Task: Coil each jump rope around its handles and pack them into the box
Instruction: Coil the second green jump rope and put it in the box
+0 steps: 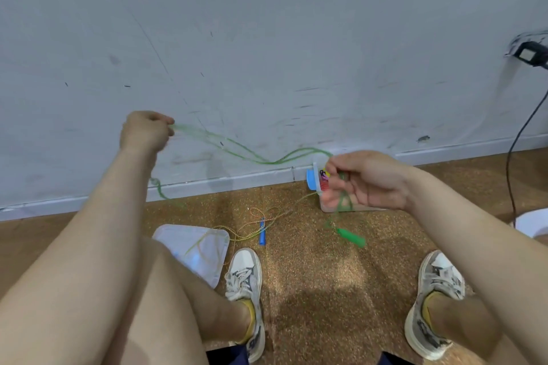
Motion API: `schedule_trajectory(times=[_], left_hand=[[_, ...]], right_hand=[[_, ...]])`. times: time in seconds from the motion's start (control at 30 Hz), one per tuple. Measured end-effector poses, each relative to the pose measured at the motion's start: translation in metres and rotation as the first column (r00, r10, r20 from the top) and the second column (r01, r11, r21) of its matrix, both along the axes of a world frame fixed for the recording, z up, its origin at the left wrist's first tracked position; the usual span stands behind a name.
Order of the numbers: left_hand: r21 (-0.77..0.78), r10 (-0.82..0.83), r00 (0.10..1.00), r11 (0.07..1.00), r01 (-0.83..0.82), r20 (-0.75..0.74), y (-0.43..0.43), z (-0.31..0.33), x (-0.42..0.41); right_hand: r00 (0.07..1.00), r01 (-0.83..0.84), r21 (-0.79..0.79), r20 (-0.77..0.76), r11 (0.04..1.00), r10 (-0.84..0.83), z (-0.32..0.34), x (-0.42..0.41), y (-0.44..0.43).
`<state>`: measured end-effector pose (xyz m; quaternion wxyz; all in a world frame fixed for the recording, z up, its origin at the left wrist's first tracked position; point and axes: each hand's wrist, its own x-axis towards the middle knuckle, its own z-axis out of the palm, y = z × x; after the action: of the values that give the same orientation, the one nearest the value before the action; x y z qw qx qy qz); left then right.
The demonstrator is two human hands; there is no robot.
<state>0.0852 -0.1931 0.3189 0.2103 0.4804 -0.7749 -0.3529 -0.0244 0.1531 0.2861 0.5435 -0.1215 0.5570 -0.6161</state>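
While the green jump rope (267, 161) sags in mid-air between the hands, I record the left hand (146, 130) pinching it and the right hand (370, 181) gripping loops, a green handle (351, 237) dangling beneath. The box (326, 208) sits on the floor (311, 264) behind the right hand. A blue-handled rope (262, 231) lies beside, trailing across the lid (178, 238).

Green rope (267, 161) sags uncoiled in mid-air, its 1 visible green handle (351, 237) dangling at 5 o'clock from the clear box (316, 187); blue-handled rope (262, 232) lies tangled at 8 o'clock.
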Motion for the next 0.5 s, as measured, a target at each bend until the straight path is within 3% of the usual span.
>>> schedule_trajectory(times=[0.03,0.07,0.1,0.13,0.17,0.23,0.27,0.37,0.43,0.5], left_hand=[[-0.143,-0.058,0.985,0.986,0.083,0.165,0.011,0.001,0.0],[-0.178,-0.138,0.967,0.968,0.178,0.214,0.026,0.005,-0.001],[-0.096,-0.286,0.948,0.949,0.3,0.138,0.044,0.009,-0.003],[0.066,-0.492,0.87,0.869,0.49,0.013,0.066,0.013,-0.004],[0.258,-0.687,0.712,0.669,0.697,-0.145,0.093,0.016,-0.004],[0.483,-0.826,0.425,0.22,0.848,-0.369,0.14,0.014,-0.003],[0.522,-0.816,0.38,0.116,0.845,-0.435,0.156,0.007,-0.006],[0.533,-0.783,0.418,0.132,0.836,-0.461,0.175,-0.008,-0.014],[0.551,-0.88,0.332,0.099,0.829,-0.34,0.178,-0.013,-0.013],[0.564,-0.871,0.325,0.069,0.823,-0.368,0.184,-0.014,-0.011]], right_hand=[[0.996,0.084,-0.063,0.048,0.994,-0.081,0.006,0.003,-0.005],[0.985,0.162,-0.118,0.084,0.98,-0.153,0.012,0.006,-0.011],[0.97,0.23,-0.169,0.124,0.958,-0.21,0.017,0.008,-0.017],[0.953,0.282,-0.216,0.172,0.935,-0.248,0.021,0.01,-0.023],[0.938,0.32,-0.258,0.218,0.912,-0.268,0.025,0.012,-0.028],[0.911,0.382,-0.315,0.289,0.869,-0.295,0.028,0.013,-0.036],[0.894,0.418,-0.327,0.315,0.847,-0.319,0.029,0.013,-0.039],[0.834,0.542,-0.34,0.326,0.769,-0.445,0.032,0.002,-0.039],[0.798,0.602,-0.354,0.297,0.715,-0.525,0.035,-0.007,-0.035],[0.811,0.584,-0.318,0.205,0.747,-0.547,0.035,-0.01,-0.032]])
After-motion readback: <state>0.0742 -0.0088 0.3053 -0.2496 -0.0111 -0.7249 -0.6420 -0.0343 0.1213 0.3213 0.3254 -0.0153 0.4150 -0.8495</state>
